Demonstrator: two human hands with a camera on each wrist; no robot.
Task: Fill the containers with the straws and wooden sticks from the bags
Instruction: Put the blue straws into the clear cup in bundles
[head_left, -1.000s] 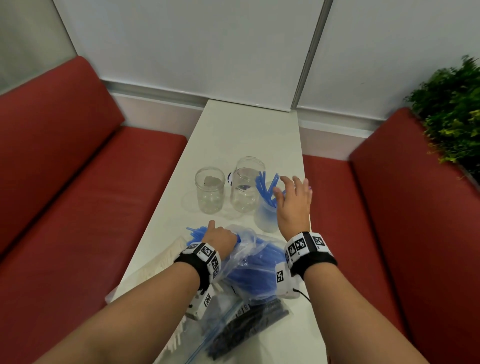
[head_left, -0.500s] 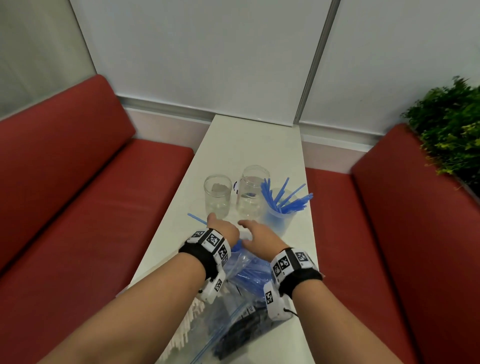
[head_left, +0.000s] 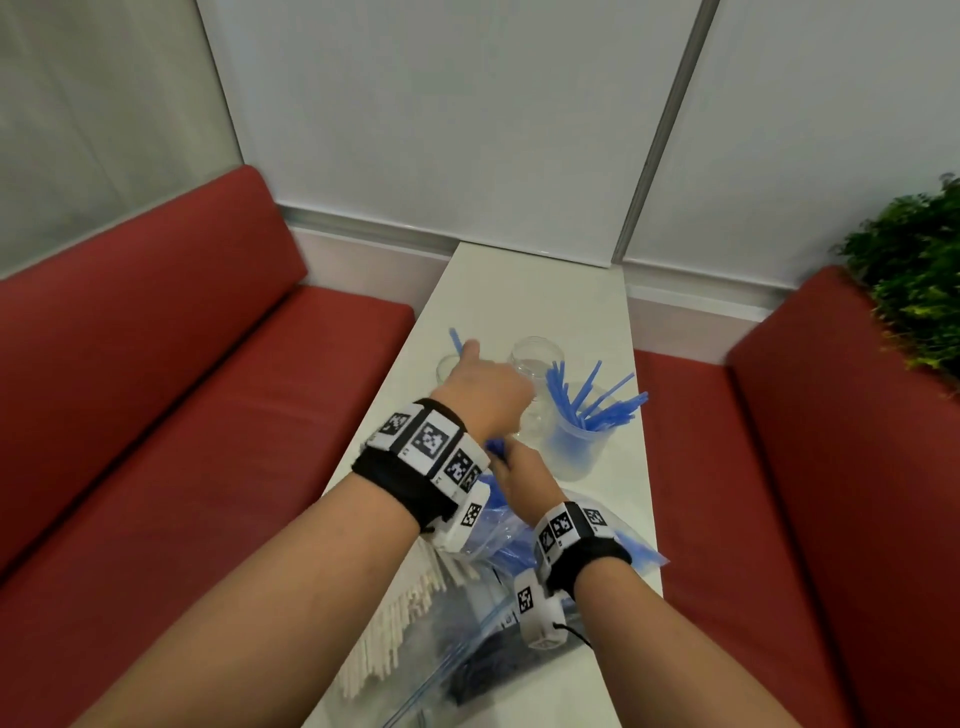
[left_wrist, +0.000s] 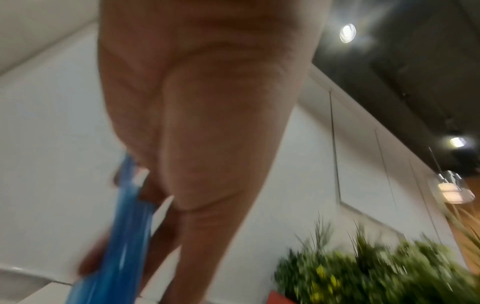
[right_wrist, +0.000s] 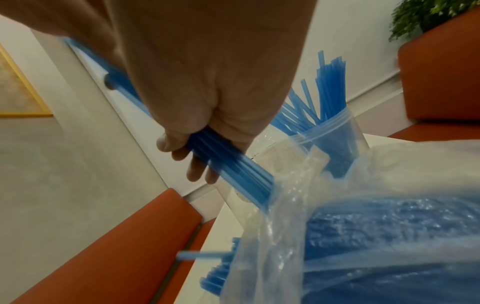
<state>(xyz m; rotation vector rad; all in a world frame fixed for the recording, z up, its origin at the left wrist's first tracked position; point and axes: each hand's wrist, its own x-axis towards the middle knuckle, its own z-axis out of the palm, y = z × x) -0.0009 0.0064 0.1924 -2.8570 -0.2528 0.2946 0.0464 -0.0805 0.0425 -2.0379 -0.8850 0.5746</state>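
A bunch of blue straws (right_wrist: 228, 164) is squeezed in the right hand (right_wrist: 207, 86) and left hand (head_left: 483, 395), so none are dropped before the cup (head_left: 571, 447).

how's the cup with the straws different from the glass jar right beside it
The plastic cup is frosted and packed with blue straws fanning out above its rim; the glass jar is clear and seems empty. The cup sits nearer the person and the table's right edge; the jar stands further back, partly hidden by the left hand. Both stand upright on the white table.
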